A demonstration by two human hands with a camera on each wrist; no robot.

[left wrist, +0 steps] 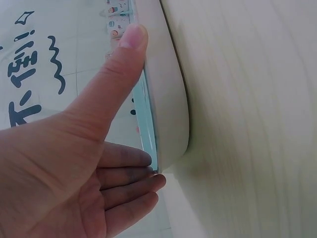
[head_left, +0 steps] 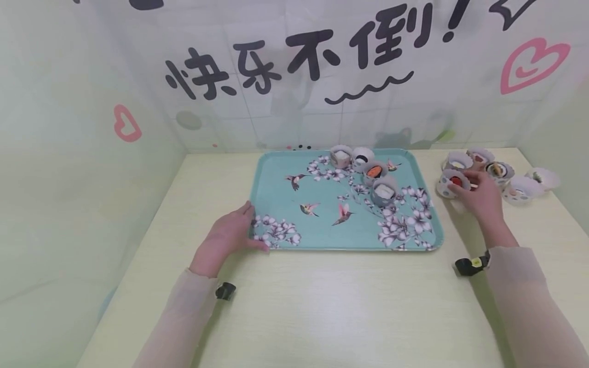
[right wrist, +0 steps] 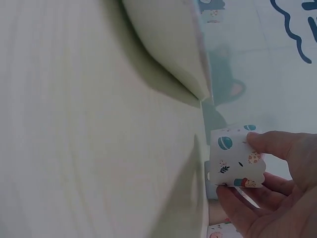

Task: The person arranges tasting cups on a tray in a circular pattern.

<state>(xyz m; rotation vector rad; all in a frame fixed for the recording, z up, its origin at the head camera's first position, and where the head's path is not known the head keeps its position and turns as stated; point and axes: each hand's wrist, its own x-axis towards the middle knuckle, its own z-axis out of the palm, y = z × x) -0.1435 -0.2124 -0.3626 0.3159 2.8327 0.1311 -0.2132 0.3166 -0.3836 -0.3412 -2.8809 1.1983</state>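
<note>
The turquoise rectangular tray printed with white blossoms and hummingbirds (head_left: 271,199) lies flat on the pale wood-grain tabletop (head_left: 322,306). Right of it stands a loose group of patterned paper cups with scalloped rims (head_left: 521,189); four similar paper cups (head_left: 384,194) stand in a slanting line on the tray. The left hand (head_left: 225,229) touches the tray's near left corner, fingers nearly straight, gripping nothing; light contact should steady it. The right hand (head_left: 483,197), just right of the tray, curves its fingers and thumb around a white paper cup with teal-patterned walls (right wrist: 235,158); I cannot tell whether its base touches the tabletop. A soft pinch should spare the thin wall; lifting straight would clear neighbours, and staying level should keep the small red piece (head_left: 456,181) inside.
</note>
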